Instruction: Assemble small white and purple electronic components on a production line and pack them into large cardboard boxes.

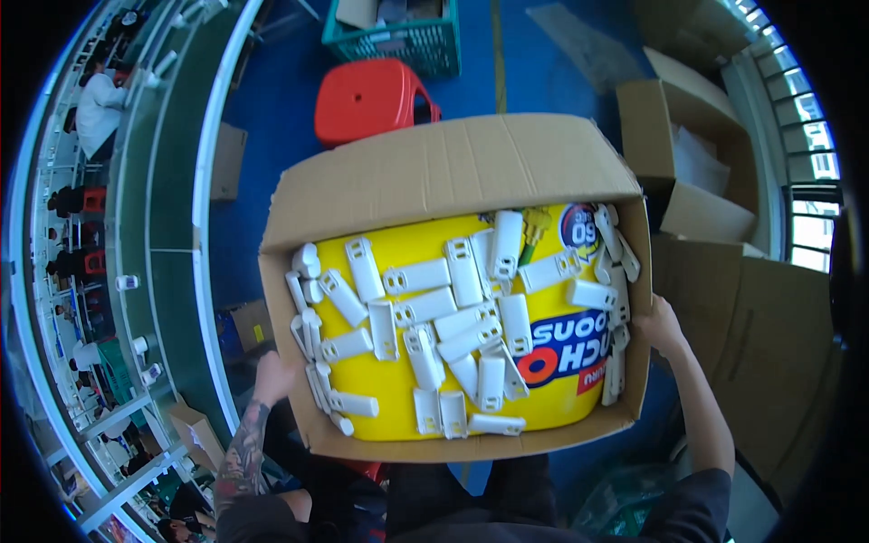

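Observation:
An open cardboard box (434, 167) fills the middle of the head view, its far flap folded outward. Inside lies a yellow printed package or sheet (385, 385) with a red, white and blue design. Scattered over it are many small white plastic casings (416, 276), some hollow side up, with more packed along the left and right walls. My left hand (276, 377) grips the box's left side, while my right hand (659, 328) holds its right side. The box walls partly hide the fingers of both hands. What supports the box underneath is hidden.
Beyond the box stand a red stool (367, 98) and a green plastic crate (394, 41). More cardboard boxes (647, 122) line the right side. Along the left runs a long green-topped workbench (172, 199), with a person in white (100, 109) and others farther off.

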### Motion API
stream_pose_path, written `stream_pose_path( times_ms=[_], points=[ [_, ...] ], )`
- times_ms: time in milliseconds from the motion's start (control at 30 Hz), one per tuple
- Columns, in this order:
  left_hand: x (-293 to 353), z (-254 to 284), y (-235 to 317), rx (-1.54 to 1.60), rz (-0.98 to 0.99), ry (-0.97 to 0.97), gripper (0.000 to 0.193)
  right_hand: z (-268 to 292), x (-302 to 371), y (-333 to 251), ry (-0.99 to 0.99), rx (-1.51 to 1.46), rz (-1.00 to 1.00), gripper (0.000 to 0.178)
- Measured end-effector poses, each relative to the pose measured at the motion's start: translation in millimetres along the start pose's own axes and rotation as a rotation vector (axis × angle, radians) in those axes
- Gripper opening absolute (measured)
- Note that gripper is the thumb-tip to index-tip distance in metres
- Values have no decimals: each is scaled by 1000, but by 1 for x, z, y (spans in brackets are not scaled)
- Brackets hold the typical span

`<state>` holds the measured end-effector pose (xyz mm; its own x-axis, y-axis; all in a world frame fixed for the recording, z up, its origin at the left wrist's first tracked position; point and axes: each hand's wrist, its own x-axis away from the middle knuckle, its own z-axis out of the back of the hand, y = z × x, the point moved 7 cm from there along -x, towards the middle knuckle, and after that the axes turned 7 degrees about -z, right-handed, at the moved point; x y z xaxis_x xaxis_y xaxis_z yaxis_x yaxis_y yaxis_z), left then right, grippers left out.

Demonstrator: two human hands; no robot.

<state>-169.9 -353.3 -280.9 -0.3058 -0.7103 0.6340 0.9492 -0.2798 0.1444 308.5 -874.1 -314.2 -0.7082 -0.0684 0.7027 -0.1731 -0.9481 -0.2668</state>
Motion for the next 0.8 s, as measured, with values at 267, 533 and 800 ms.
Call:
stream_pose_path(
  times_ms=[267,533,800],
  points=[
    [14,78,59,-227,-183,-161,44,88,60,-24,57,-8,-11,37],
    [72,225,239,-176,-506,-195,35,318,170,-24,142,-230,-9,29],
    [13,364,387,-339,-754,-46,29,393,181,-100,158,-304,-169,26]
  ],
)
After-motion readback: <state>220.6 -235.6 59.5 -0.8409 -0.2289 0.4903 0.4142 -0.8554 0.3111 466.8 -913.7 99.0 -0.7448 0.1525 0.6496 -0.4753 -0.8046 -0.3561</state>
